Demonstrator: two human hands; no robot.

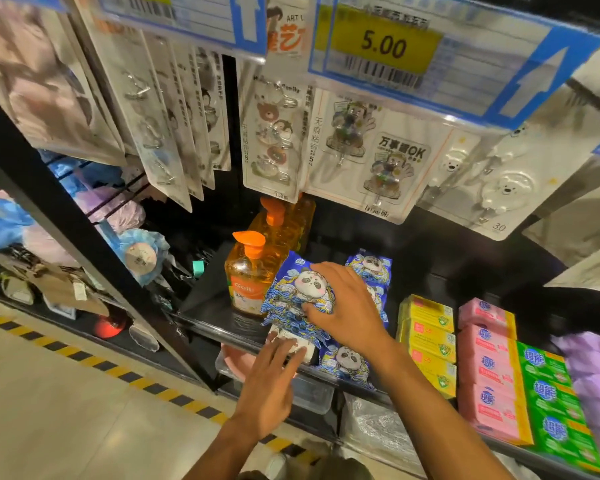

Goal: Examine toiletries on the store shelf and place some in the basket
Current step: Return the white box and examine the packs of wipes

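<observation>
The right grip [347,303] clasps the blue panda-printed soft packet [291,289] atop its stack, just beyond the flat, open-fingered left grip [271,386].

Right hand [347,306] gripped a blue panda-print pack [297,289] just beside the orange pump bottle [245,278]. Left hand [272,386], fingers straight, touched a white pack [284,337] at the shelf [210,301] edge.

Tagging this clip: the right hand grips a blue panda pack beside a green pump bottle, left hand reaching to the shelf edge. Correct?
The head view shows the pump bottle is orange, not green. The right hand does grip the blue panda pack; the left hand reaches to the shelf edge.
</observation>
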